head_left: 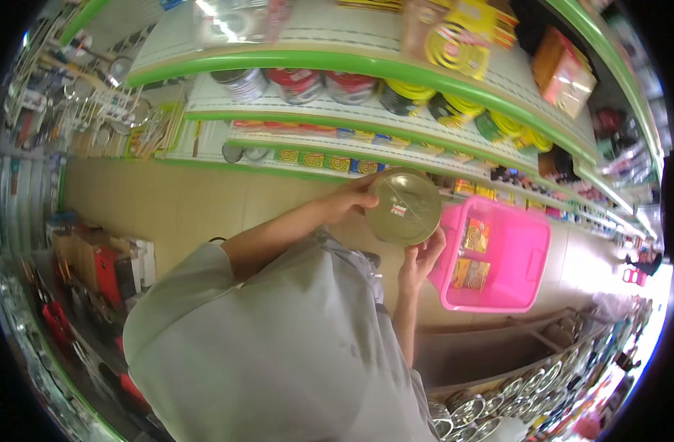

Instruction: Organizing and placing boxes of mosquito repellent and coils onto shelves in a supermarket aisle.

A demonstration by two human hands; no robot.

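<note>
Both hands hold a round, translucent olive-coloured lid or container top (pixel 406 221) in front of my chest. It carries a small price sticker, and what lies below it is hidden. My left hand (pixel 354 200) grips its left edge, thumb on top. At its lower right edge is my right hand (pixel 424 255), with thumb and fingers against the rim. Just right of my right hand stands a pink plastic tub (pixel 516 301), open at the top. Several mosquito coil boxes (pixel 477 236) lie inside it.
Green-edged shelving (pixel 337 62) runs ahead, bearing red-lidded jars (pixel 295 84), yellow-lidded jars (pixel 407 95) and mosquito coil packs (pixel 315 159). Shiny metal bowls (pixel 494 406) line a rack at lower right. Boxes (pixel 113 271) stand at left. A person (pixel 648 262) is far right.
</note>
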